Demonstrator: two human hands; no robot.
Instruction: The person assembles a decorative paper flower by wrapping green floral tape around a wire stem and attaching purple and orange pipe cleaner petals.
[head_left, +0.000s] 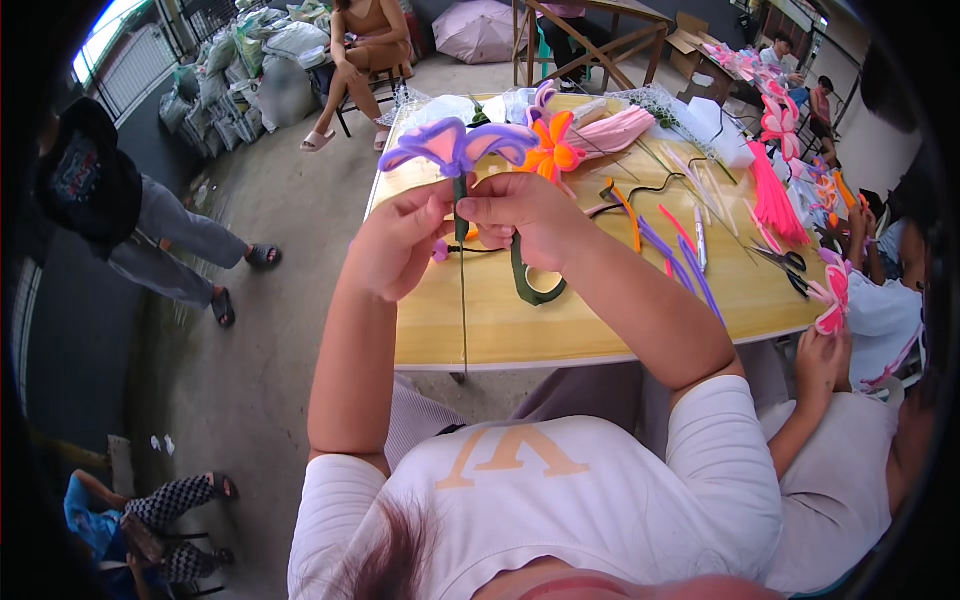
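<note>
Above the near part of the table I hold up a purple and pink pipe-cleaner flower [455,150]. My left hand [402,235] pinches the top of its stem, where dark green tape is wrapped, and a thin bare wire [463,320] runs down below. Close against it, my right hand [525,215] is closed with thumb and finger at the stem, gripping green floral tape. A strip drops from that hand to the roll of green floral tape [540,290]; whether the roll hangs or rests on the table I cannot tell. An orange flower [553,147] appears just beyond my right hand.
The wood-patterned table [600,330] carries loose purple pipe cleaners [680,260], a white marker [700,240], pink bundles [775,200] and black-handled scissors [790,262]. At my right, a person's hand [815,365] holds a pink flower [833,295]. Someone stands at the left.
</note>
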